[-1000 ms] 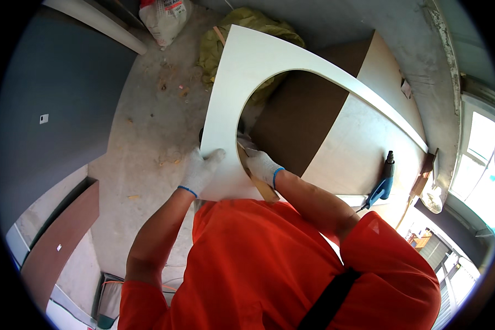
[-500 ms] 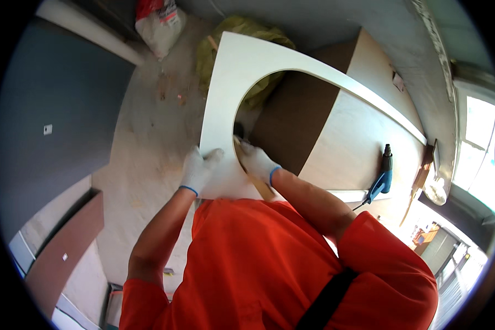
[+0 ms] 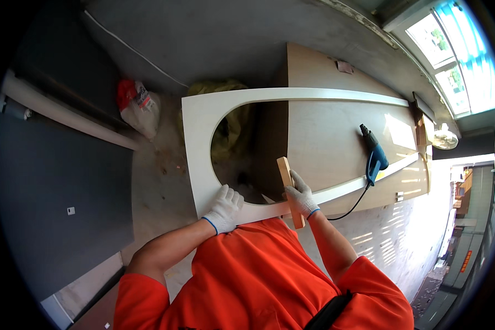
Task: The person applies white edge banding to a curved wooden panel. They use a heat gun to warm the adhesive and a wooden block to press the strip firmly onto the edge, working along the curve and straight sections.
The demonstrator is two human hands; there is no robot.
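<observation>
White panel (image 3: 196, 140), tan block (image 3: 285, 171)

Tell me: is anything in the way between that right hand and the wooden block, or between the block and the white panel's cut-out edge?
Nothing visible. The right hand grips the wooden block, which crosses over the white panel at the cut-out's near edge; I can't tell if they touch. The blue power tool lies clear, farther right.

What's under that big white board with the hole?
Through the hole in the white board, crumpled yellow-green sheeting and a flat tan surface show. Whatever lies directly beneath the board's solid parts is covered, so I can't tell.
</observation>
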